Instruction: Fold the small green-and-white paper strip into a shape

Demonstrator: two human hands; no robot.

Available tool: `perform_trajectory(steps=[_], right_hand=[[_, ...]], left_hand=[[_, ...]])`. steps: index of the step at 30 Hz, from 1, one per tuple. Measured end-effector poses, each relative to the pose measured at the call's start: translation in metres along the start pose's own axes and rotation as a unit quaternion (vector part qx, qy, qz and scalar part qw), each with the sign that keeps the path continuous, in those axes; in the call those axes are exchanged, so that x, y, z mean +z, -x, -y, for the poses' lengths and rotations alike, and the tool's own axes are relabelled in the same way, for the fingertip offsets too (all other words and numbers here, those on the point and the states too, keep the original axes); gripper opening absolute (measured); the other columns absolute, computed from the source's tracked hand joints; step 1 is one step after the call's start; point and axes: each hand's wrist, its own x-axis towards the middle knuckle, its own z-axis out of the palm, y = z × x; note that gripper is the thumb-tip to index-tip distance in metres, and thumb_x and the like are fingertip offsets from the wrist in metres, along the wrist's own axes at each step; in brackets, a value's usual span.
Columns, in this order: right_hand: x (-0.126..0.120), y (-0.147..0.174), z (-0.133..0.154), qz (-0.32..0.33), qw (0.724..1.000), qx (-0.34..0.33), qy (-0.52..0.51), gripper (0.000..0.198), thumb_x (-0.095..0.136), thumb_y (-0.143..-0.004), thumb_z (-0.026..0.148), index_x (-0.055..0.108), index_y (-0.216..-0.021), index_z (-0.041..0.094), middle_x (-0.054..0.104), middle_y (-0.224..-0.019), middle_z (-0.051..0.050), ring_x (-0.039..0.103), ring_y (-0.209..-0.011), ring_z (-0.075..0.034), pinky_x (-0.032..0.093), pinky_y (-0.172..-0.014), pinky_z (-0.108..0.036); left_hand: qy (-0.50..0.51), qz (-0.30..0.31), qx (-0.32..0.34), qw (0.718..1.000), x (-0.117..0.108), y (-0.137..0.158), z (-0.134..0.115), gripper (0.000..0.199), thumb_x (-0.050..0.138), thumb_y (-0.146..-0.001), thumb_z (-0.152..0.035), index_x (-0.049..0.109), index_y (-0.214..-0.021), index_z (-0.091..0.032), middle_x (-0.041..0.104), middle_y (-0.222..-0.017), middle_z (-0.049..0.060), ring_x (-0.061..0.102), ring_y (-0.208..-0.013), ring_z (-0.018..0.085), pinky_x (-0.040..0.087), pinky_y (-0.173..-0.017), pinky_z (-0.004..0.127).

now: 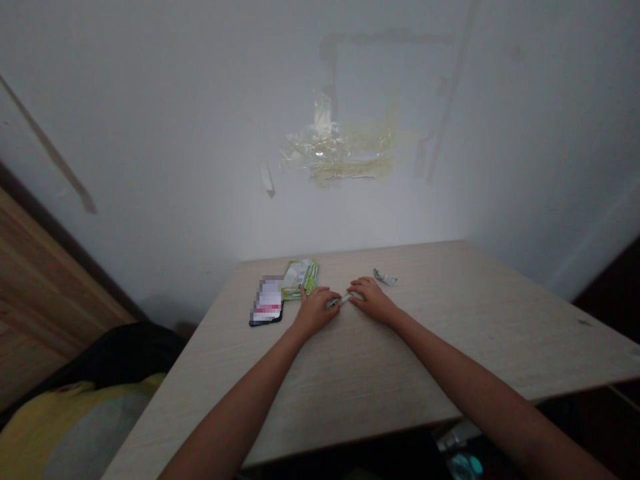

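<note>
1. While the left hand (pixel 317 309), half-curled, pinches one end of a slim pale strip (pixel 345 299), the right hand (pixel 372 301), similarly bent, pinches the other, the strip spanning between them.
2. Both hands cover its ends, so I can't make out what it is.
3. Just beyond the left hand, partly hidden by it, lies a green-and-white packet (pixel 301 273).

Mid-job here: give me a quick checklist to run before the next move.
1. Left hand at the narrow pale strip: ok.
2. Right hand at the strip's other end: ok.
3. Firm grip on both ends: cannot tell, the hands partly hide them.
4. Left hand off the green-and-white packet: cannot tell, they overlap in view.
5. Phone on the table: ok, left of the left hand.
</note>
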Motion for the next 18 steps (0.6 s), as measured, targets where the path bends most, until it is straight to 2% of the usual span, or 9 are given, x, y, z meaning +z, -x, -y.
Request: perform_trajectory(steps=[6, 13, 18], right_hand=[[-0.0006, -0.0007, 0.0011, -0.006, 1.0, -0.006, -0.004, 0.021, 0.061, -0.09, 0.029, 0.071, -0.105, 0.019, 0.065, -0.118, -0.011, 0.051, -0.118, -0.025, 0.038, -0.105, -0.044], [-0.002, -0.0005, 0.0036, -0.001, 1.0, -0.018, -0.014, 0.023, 0.062, -0.09, 0.032, 0.072, -0.106, 0.02, 0.066, -0.118, -0.011, 0.051, -0.118, -0.024, 0.039, -0.104, -0.043], [-0.004, -0.0026, 0.0043, 0.001, 0.999, -0.031, -0.029, 0.019, 0.062, -0.09, 0.029, 0.074, -0.101, 0.021, 0.071, -0.11, -0.008, 0.058, -0.11, -0.023, 0.041, -0.101, -0.041]], left_hand=[[0.003, -0.003, -0.001, 1.0, -0.0004, 0.0005, -0.0029, 0.026, 0.055, -0.087, -0.037, 0.07, -0.108, -0.031, 0.069, -0.121, 0.005, 0.054, -0.124, 0.027, -0.003, -0.113, 0.07], [0.014, 0.001, -0.006, 1.0, -0.0014, 0.0002, -0.0047, 0.028, 0.053, -0.089, -0.039, 0.069, -0.11, -0.03, 0.068, -0.122, 0.005, 0.054, -0.124, 0.025, -0.005, -0.114, 0.068], [0.02, 0.003, -0.007, 1.0, -0.0022, -0.0005, -0.0061, 0.027, 0.054, -0.089, -0.039, 0.07, -0.109, -0.032, 0.069, -0.12, 0.004, 0.053, -0.125, 0.026, -0.006, -0.112, 0.07]])
